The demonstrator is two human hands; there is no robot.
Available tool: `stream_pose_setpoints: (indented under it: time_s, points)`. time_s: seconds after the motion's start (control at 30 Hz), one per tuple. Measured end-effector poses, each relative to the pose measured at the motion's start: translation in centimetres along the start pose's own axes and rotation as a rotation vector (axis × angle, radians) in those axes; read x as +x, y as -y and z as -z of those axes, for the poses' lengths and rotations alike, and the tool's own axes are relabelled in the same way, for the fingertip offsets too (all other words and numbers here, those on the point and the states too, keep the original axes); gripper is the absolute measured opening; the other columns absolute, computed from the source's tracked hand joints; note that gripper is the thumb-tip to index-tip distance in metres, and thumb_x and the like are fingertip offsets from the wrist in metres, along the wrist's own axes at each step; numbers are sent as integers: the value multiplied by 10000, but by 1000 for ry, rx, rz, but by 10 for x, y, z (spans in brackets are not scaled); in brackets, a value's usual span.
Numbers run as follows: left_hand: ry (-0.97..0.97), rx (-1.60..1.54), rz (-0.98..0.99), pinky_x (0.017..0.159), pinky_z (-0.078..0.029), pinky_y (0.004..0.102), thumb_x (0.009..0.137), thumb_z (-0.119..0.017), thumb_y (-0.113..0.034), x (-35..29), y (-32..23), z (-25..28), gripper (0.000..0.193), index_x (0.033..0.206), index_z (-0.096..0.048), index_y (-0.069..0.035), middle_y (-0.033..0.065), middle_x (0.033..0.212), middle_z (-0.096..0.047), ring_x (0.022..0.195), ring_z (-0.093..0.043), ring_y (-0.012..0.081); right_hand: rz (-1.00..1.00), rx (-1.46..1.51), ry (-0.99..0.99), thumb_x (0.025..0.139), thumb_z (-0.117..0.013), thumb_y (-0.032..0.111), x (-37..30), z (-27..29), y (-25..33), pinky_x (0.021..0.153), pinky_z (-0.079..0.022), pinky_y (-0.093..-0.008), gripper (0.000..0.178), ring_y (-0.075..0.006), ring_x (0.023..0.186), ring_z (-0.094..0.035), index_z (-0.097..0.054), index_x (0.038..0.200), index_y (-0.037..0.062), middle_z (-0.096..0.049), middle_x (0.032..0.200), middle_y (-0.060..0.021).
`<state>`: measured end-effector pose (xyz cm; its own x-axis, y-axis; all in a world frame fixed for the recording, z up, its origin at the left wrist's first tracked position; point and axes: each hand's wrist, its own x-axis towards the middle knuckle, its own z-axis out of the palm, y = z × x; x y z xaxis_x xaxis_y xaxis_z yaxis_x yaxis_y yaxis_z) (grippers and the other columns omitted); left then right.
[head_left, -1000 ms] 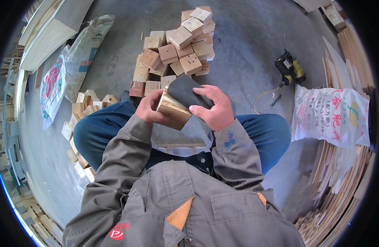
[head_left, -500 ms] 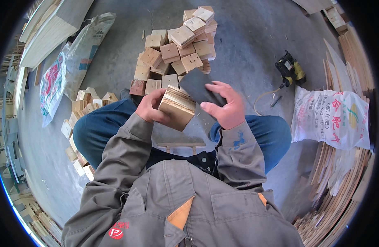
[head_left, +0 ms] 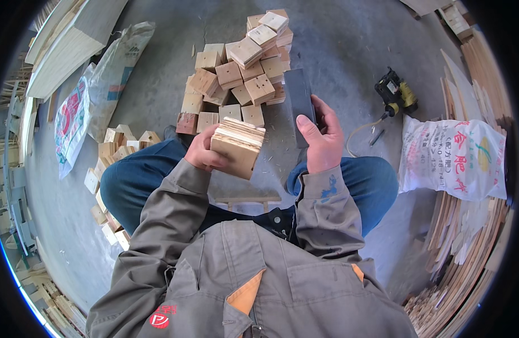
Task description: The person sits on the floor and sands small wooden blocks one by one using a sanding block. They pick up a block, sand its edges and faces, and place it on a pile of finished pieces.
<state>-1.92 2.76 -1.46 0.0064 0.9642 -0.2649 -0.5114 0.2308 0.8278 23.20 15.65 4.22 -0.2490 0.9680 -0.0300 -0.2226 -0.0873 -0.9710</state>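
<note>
My left hand (head_left: 203, 150) grips a plywood block (head_left: 235, 155) by its left side, over the gap between my knees. The block's layered, rough edge faces up and its smooth tan face is toward me. In my right hand (head_left: 326, 136) is a dark grey, flat rectangular sanding block (head_left: 298, 90), held upright with the thumb on its near face. It is apart from the plywood block, to the right of it. Just beyond both hands lies a heap of similar wooden blocks (head_left: 229, 75), some with small holes.
More blocks (head_left: 104, 163) lie by my left knee. A yellow and black power tool (head_left: 397, 93) with a hose rests on the floor at the right, near a stuffed white sack (head_left: 453, 160) and stacked wood strips (head_left: 468, 236). Plastic sacks (head_left: 116, 73) lie at the left.
My right hand has drawn the sanding block away from the plywood block to the right and turned it more upright. The left hand has tipped the plywood block slightly.
</note>
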Motion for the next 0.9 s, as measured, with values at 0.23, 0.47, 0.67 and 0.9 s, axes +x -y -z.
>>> stream_pose_setpoints:
  time_s: [0.23,0.47,0.67,0.9]
  points:
    - [24,-300,-2,1047,-529,452,618,-804,-117,2,8,-6,889,1432,-482,39,181,1309,-657,1196,-657,337,136,-224,135,881,-804,196,-21,-34,-36,1066,-465,-376,644,-267,1227,-591,-546,1421,-39,-594,1338,-189]
    - [-131,-720,-190,1104,-490,539,752,-774,-130,-5,-11,-15,811,1484,-443,-19,205,1408,-580,1290,-588,391,213,-450,361,832,-812,235,-36,-41,-35,1108,-424,-406,641,-370,1281,-547,-599,1387,-4,-579,1354,-246]
    - [-20,-805,-203,993,-570,575,848,-747,-213,-10,-11,8,759,1517,-418,-64,196,1413,-581,1260,-615,404,14,-450,250,799,-822,203,-29,-29,-32,1067,-464,-394,645,-334,1221,-598,-610,1377,11,-615,1316,-223]
    - [-143,-570,-63,1013,-556,569,792,-772,-228,-8,-2,0,811,1516,-433,-93,168,1415,-584,1272,-605,386,45,-120,153,878,-797,195,-18,-29,-41,1051,-473,-335,651,-223,1229,-592,-537,1428,-40,-594,1362,-182]
